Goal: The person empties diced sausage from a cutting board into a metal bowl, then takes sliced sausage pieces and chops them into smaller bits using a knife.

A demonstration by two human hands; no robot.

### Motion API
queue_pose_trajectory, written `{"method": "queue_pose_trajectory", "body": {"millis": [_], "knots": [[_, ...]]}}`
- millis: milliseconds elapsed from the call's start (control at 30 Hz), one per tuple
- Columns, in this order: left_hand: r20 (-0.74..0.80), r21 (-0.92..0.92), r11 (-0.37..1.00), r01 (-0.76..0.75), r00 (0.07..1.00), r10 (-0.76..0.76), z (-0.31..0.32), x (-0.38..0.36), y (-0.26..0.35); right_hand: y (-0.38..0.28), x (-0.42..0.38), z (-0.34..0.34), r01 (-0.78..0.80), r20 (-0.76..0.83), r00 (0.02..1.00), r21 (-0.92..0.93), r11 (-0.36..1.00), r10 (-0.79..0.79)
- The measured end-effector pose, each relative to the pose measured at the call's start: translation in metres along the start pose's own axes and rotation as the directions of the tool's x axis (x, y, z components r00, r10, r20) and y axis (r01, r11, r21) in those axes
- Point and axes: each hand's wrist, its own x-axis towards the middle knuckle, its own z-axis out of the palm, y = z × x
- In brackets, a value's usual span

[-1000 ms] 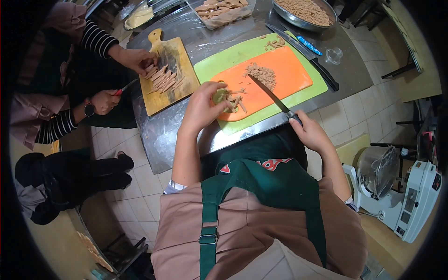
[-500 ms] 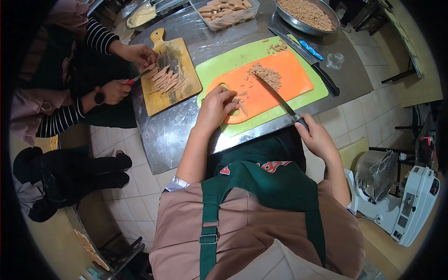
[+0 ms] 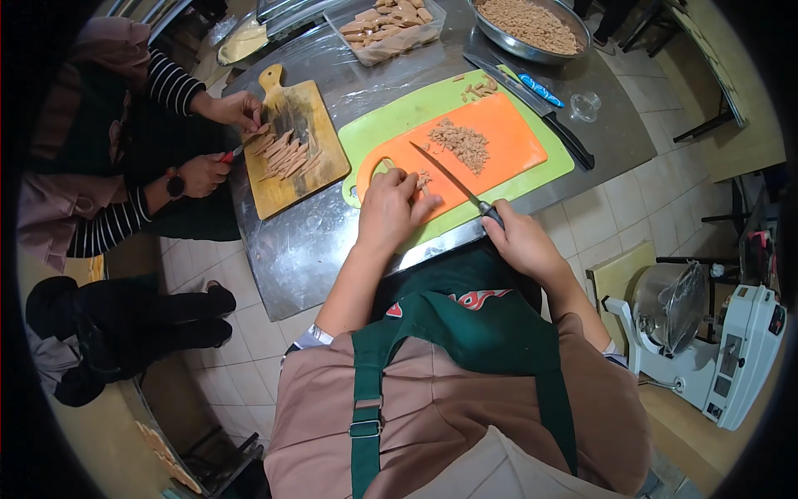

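My left hand (image 3: 392, 208) rests on the near left end of the orange board (image 3: 519, 137), its fingers bent over small brown pieces (image 3: 424, 180) beside the handle hole. The black handle of a knife (image 3: 453, 179) is in my right hand (image 3: 522, 241), at the near edge of the board. Its blade slants away to the left, between my left fingers and a heap of chopped brown bits (image 3: 461, 145). Under the orange board lies a larger green board (image 3: 366, 125), with a few brown pieces at its far end.
At left a co-worker cuts brown strips on a wooden board (image 3: 337, 158). Beyond the boards stand a plastic tub (image 3: 386, 51) of brown pieces and a metal bowl (image 3: 532, 55) of chopped bits. Another knife (image 3: 573, 140) and a clear lid (image 3: 585, 106) lie at right.
My right hand and the knife have moved left, closer to my left hand. My left hand has come over the small pieces. The whole view has shifted slightly.
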Motion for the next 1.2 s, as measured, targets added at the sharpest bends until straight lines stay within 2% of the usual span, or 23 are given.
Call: {"method": "queue_pose_trajectory", "body": {"millis": [67, 100, 233, 533, 700, 867, 933, 967, 1067, 1133, 1200], "knots": [[0.004, 0.129, 0.992, -0.009, 1.0, 0.009, 0.0, -0.004, 0.009, 0.004, 0.002, -0.003, -0.009, -0.022, 1.0, 0.005, 1.0, 0.009], [0.056, 0.115, 0.993, -0.006, 0.998, 0.0, 0.001, -0.004, 0.008, 0.007, 0.002, -0.006, -0.029, -0.038, 0.999, 0.012, 1.0, 0.029], [0.063, 0.101, 0.995, 0.018, 0.998, -0.024, 0.013, -0.003, 0.003, 0.019, 0.002, -0.013, -0.048, -0.08, 0.996, 0.023, 0.999, 0.05], [-0.039, 0.039, 0.999, -0.03, 0.999, 0.032, 0.034, 0.027, -0.001, 0.016, -0.001, -0.01, -0.06, -0.094, 0.994, -0.026, 0.998, 0.057], [0.003, -0.072, 0.996, 0.055, 0.999, -0.054, 0.021, 0.032, 0.005, 0.01, -0.007, -0.004, -0.052, -0.097, 0.994, -0.03, 0.998, 0.049], [-0.047, -0.091, 0.995, 0.034, 0.998, -0.038, 0.029, 0.034, 0.004, 0.009, -0.008, -0.002, -0.055, -0.121, 0.992, -0.075, 0.996, 0.046], [-0.051, -0.072, 0.997, 0.031, 0.998, -0.035, 0.033, 0.035, 0.004, 0.009, -0.013, 0.0, 0.097, -0.29, 0.95, -0.067, 0.993, -0.112], [-0.066, -0.06, 0.998, 0.032, 0.997, -0.036, 0.035, 0.035, 0.004, 0.007, -0.016, -0.001, 0.094, -0.289, 0.951, -0.066, 0.993, -0.109], [-0.078, -0.043, 0.998, 0.035, 0.996, -0.039, 0.04, 0.036, 0.006, 0.001, -0.025, -0.002, 0.104, -0.28, 0.951, -0.112, 0.988, -0.132], [-0.075, -0.036, 0.999, 0.036, 0.996, -0.038, 0.044, 0.037, 0.006, 0.004, -0.026, 0.005, 0.041, -0.233, 0.967, -0.256, 0.966, -0.103], [-0.108, 0.009, 1.0, 0.004, 0.994, -0.003, 0.047, 0.037, 0.004, 0.004, -0.022, 0.01, 0.035, -0.231, 0.967, -0.288, 0.957, -0.105]]}}
